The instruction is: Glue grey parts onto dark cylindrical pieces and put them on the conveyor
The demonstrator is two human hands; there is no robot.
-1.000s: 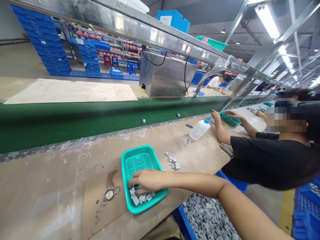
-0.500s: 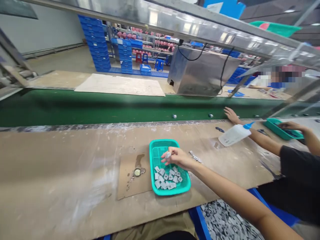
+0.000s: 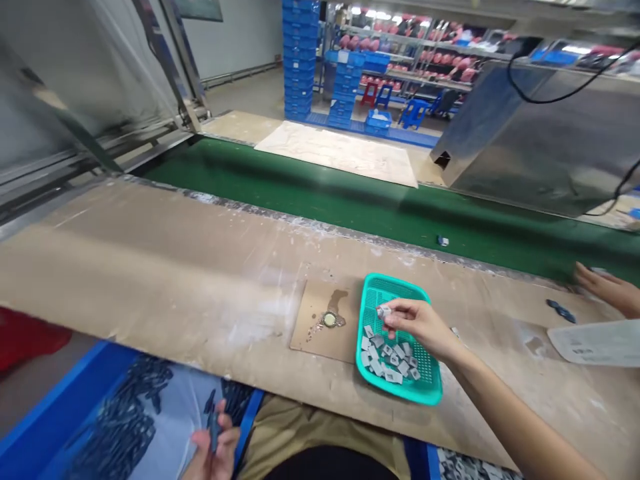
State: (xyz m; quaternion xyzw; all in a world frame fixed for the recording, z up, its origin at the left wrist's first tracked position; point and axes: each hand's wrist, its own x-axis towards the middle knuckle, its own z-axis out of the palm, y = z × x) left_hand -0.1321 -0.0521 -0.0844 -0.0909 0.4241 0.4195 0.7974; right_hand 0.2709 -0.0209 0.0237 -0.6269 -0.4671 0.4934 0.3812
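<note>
My right hand (image 3: 417, 325) is over the green plastic basket (image 3: 367, 353) and pinches a small light-grey piece (image 3: 383, 312) between thumb and fingers. Beneath it in the basket lie several loose grey square pieces (image 3: 395, 360), some with a hole. At the lower left, my left hand (image 3: 220, 443) grips a slim dark-blue plastic part (image 3: 214, 427) above a blue bin (image 3: 95, 373) with many similar dark parts. Left of the basket, a small round cap-like thing with pale liquid (image 3: 329, 319) sits on a square of cardboard (image 3: 305, 333).
A green conveyor belt (image 3: 320, 190) runs beyond the table, carrying a small part (image 3: 443, 241). At right are a co-worker's hand (image 3: 607, 287), a white squeeze bottle (image 3: 600, 343) and dark parts (image 3: 561, 311). Grey pieces (image 3: 470, 467) fill a bin below the table edge.
The view has swung left, bringing the left blue bin and my left hand with a dark-blue part into sight. My right hand still holds its grey piece over the basket.
</note>
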